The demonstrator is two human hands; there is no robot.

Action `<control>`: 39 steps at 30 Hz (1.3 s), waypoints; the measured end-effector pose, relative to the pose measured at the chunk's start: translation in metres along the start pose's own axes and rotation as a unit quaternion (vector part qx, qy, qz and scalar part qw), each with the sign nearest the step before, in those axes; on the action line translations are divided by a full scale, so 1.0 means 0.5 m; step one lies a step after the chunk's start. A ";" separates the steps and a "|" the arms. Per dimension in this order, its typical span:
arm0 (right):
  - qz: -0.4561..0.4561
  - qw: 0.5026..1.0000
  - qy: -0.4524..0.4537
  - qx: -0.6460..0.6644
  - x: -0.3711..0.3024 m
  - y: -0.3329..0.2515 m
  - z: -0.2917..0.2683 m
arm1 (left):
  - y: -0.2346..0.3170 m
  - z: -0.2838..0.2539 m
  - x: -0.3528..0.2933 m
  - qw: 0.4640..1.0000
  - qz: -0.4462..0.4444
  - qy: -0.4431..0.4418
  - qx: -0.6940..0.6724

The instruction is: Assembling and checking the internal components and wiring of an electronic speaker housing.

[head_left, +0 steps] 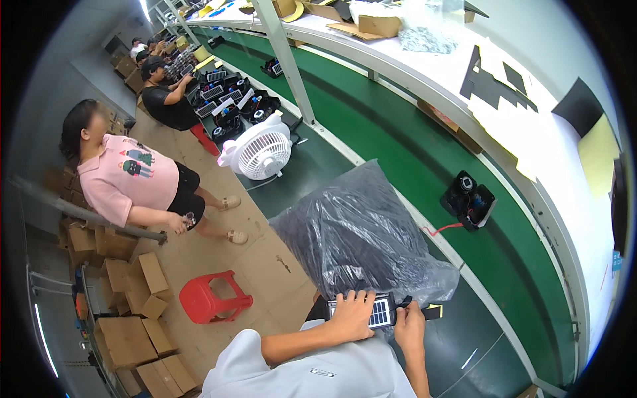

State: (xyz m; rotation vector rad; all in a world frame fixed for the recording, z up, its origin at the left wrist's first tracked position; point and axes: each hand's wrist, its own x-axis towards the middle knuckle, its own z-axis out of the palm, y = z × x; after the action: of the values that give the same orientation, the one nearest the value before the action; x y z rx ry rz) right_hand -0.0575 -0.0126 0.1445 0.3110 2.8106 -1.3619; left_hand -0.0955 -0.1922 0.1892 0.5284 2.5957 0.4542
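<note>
Close to my body is a small black device with a solar panel set in its upper face. My left hand lies across its left part, fingers reaching over the far edge and holding it. At the device's right end, my right hand is closed, thumb and fingers pinching a short black strap. A black strip with a yellow end sticks out to the right of that hand. Just beyond the device, a large clear plastic bag full of dark material rests on the dark green work surface.
A white fan stands beyond the bag. On the green conveyor sits an opened black case with a red cord. A red stool and cardboard boxes are at left. One person stands nearby; others work farther along.
</note>
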 end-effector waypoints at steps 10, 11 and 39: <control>0.080 0.953 -0.151 0.248 -0.027 0.071 -0.056 | 0.044 0.031 -0.057 0.998 -0.017 0.052 0.000; 0.143 0.931 -0.195 0.273 -0.024 0.055 -0.057 | 0.044 0.021 -0.063 0.998 -0.034 0.050 -0.016; -0.121 0.977 0.104 0.145 -0.078 0.001 -0.012 | -0.004 -0.012 -0.022 0.976 0.156 0.059 -0.137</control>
State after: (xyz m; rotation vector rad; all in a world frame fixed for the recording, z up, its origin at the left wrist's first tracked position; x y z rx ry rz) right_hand -0.0186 -0.0147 0.1514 0.1188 2.8861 -1.9035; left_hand -0.0898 -0.2001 0.1975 0.8346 2.5075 0.9580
